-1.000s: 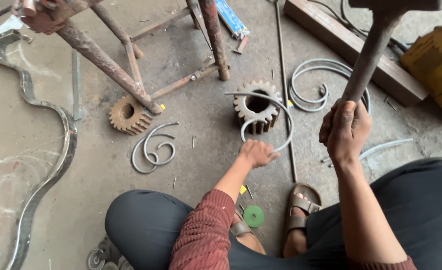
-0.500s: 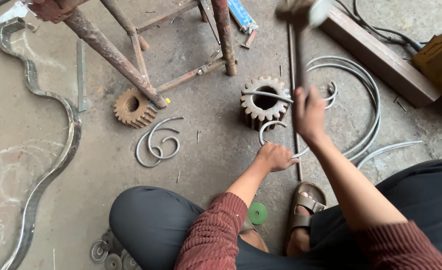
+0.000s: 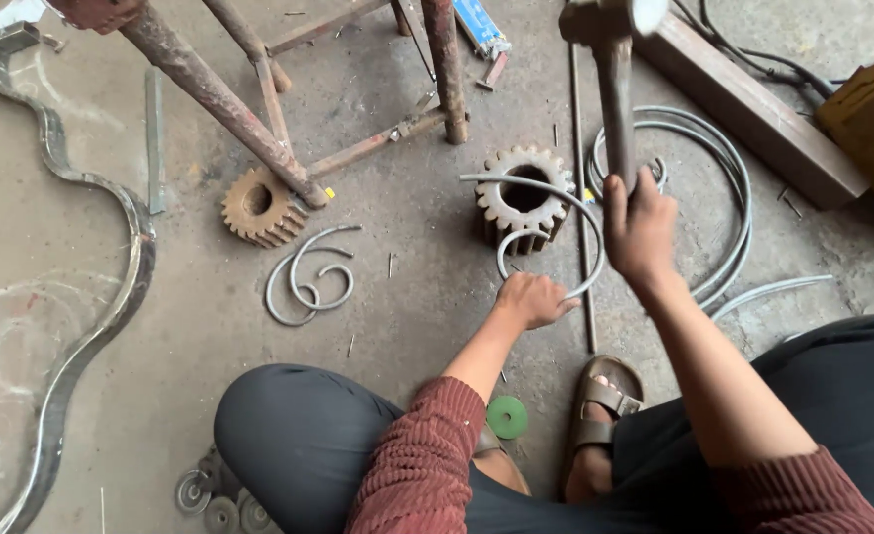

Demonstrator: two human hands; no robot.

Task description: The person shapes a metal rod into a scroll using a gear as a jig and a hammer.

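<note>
Here I log the right hand (image 3: pixel 640 222) clenched round the handle of a hammer (image 3: pixel 610 59), head raised near the top edge of the view, shaft roughly upright. The left hand (image 3: pixel 534 300) grips the lower end of a curved rod (image 3: pixel 556 198), a steel scroll that arcs up and over a gear (image 3: pixel 523 198) standing on the concrete floor (image 3: pixel 407 297). The scroll's upper end lies across the gear's top face; I cannot tell how firmly it rests there. A second gear (image 3: pixel 257 206) lies to the left, against the foot of a rusty stand (image 3: pixel 259 119). Between the two gears, nearer me, lies a finished scroll (image 3: pixel 308 277). A straight bar (image 3: pixel 580 198) runs along the floor just right of the first gear, and large hoops (image 3: pixel 729 188) lie beyond the right hand. A green disc (image 3: pixel 506 417) sits by the sandal (image 3: pixel 600 410).
</note>
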